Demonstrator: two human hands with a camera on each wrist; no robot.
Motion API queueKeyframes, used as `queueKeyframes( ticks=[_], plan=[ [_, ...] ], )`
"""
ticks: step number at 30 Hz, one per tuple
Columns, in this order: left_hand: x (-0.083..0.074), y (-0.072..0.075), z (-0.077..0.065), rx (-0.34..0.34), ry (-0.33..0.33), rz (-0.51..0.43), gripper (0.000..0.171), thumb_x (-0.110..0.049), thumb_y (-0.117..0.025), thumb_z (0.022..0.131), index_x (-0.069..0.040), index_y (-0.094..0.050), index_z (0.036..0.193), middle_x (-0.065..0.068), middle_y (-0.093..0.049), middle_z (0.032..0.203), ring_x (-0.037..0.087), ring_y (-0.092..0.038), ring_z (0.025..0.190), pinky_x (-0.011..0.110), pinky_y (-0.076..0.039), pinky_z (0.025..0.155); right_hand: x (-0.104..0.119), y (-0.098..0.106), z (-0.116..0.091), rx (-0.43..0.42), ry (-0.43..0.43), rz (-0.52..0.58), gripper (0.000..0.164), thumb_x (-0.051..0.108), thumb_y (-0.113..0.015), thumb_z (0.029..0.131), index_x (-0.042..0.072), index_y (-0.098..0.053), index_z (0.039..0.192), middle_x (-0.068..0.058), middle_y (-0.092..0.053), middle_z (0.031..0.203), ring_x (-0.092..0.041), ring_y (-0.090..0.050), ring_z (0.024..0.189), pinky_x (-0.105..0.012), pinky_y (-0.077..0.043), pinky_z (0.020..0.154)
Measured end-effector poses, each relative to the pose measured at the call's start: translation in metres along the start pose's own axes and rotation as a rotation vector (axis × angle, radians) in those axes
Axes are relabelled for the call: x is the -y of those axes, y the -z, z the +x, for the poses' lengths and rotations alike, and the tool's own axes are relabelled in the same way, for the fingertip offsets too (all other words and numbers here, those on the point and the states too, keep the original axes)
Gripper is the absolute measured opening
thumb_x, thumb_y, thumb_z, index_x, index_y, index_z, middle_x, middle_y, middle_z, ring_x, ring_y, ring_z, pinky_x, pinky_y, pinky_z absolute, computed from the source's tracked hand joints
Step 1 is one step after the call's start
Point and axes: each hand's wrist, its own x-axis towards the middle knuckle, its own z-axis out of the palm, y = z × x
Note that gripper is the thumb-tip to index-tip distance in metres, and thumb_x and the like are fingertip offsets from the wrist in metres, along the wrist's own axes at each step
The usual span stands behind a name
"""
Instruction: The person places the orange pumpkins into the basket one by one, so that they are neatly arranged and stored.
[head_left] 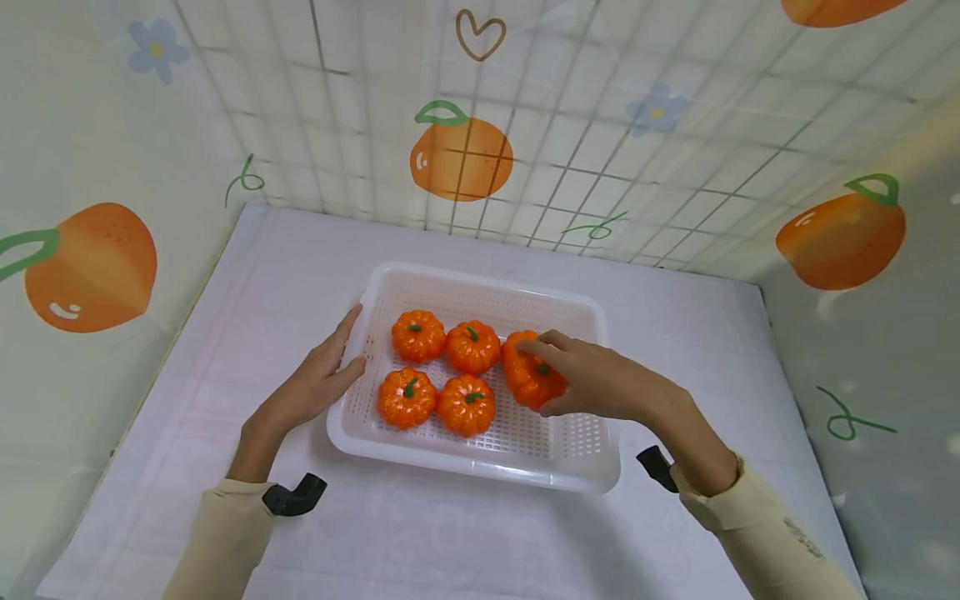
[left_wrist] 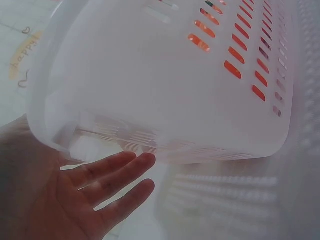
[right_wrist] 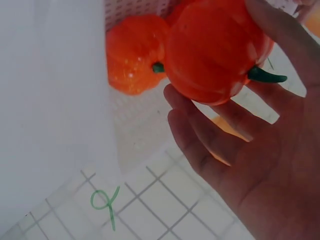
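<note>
A white slotted plastic basket [head_left: 480, 465] holds several small glossy orange pumpkins with green stems. Four of them, among them one pumpkin [head_left: 418, 337] at the back left, sit in two rows on its left side. My right hand [head_left: 600, 379] grips another pumpkin [right_wrist: 215, 50] at the basket's right half, thumb on one side and fingers curled round the other; its stem points toward the palm. A further pumpkin [right_wrist: 135, 55] shows beside it in the right wrist view. At the left end, my left hand [head_left: 318, 383] touches the rim, its fingers [left_wrist: 125, 175] extended along the outer wall.
The basket stands on a table with a white cloth [head_left: 300, 533]. A wire grid behind a printed curtain [head_left: 555, 167] rises at the back, and curtained sides close in on the left and right. Black camera mounts [head_left: 294, 496] sit at both wrists.
</note>
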Motion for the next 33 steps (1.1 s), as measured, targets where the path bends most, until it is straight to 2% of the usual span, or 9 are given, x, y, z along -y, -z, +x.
queueKeyframes(
  ticks=[7,11,15,18,24,30,33],
  plan=[
    [-0.001,-0.001,-0.001,0.009,0.008,-0.018,0.076,-0.013,-0.049,0.102,-0.02,-0.002,0.162,0.005,-0.01,0.166,0.034,-0.031,0.144,0.054,-0.04,0.104,0.005,-0.008,0.006,0.031,0.061,-0.07,0.078,0.033,-0.082,0.082,0.025,-0.044,0.15,-0.002,-0.048,0.143,-0.025,-0.057,0.112,-0.048,-0.048,0.099],
    [0.001,-0.001,-0.001,0.001,0.007,-0.006,0.075,-0.014,-0.049,0.102,-0.02,-0.003,0.162,0.005,-0.01,0.166,0.034,-0.029,0.145,0.054,-0.039,0.105,0.01,-0.011,0.01,0.058,0.071,-0.083,0.074,0.032,-0.081,0.082,0.027,-0.046,0.147,-0.002,-0.05,0.142,-0.023,-0.058,0.107,-0.045,-0.049,0.098],
    [0.001,0.0,0.0,-0.004,0.009,0.01,0.075,-0.013,-0.049,0.102,-0.018,-0.003,0.162,0.006,-0.009,0.166,0.034,-0.024,0.147,0.055,-0.035,0.108,0.011,-0.014,0.014,0.091,0.059,-0.091,0.076,0.031,-0.082,0.082,0.028,-0.045,0.149,-0.004,-0.05,0.144,-0.023,-0.06,0.108,-0.044,-0.05,0.098],
    [0.0,0.0,0.0,-0.003,0.008,0.012,0.076,-0.013,-0.05,0.102,-0.019,-0.003,0.162,0.005,-0.009,0.166,0.032,-0.023,0.148,0.055,-0.032,0.11,0.011,-0.017,0.017,0.114,0.054,-0.11,0.079,0.03,-0.082,0.081,0.027,-0.044,0.15,0.0,-0.051,0.139,-0.02,-0.06,0.102,-0.04,-0.051,0.096],
    [0.002,0.0,0.001,-0.005,0.003,0.006,0.076,-0.013,-0.05,0.102,-0.02,-0.003,0.162,0.003,-0.009,0.166,0.031,-0.024,0.147,0.054,-0.034,0.109,0.013,-0.017,0.021,0.162,0.04,-0.127,0.081,0.027,-0.082,0.081,0.023,-0.043,0.151,0.0,-0.049,0.133,-0.017,-0.058,0.094,-0.037,-0.051,0.091],
    [0.002,0.0,0.0,-0.004,0.005,-0.004,0.077,-0.012,-0.049,0.102,-0.02,-0.002,0.162,0.002,-0.008,0.166,0.03,-0.023,0.148,0.053,-0.033,0.109,0.02,-0.022,0.026,0.206,0.038,-0.146,0.076,0.022,-0.085,0.078,0.02,-0.048,0.145,-0.004,-0.049,0.129,-0.018,-0.058,0.087,-0.036,-0.053,0.088],
    [0.002,0.0,0.0,-0.004,0.006,-0.006,0.077,-0.012,-0.049,0.102,-0.021,-0.002,0.162,0.001,-0.008,0.166,0.029,-0.022,0.148,0.052,-0.033,0.11,0.021,-0.026,0.029,0.225,0.034,-0.157,0.069,0.018,-0.085,0.077,0.021,-0.052,0.137,-0.005,-0.049,0.127,-0.019,-0.058,0.079,-0.034,-0.054,0.082]
  ],
)
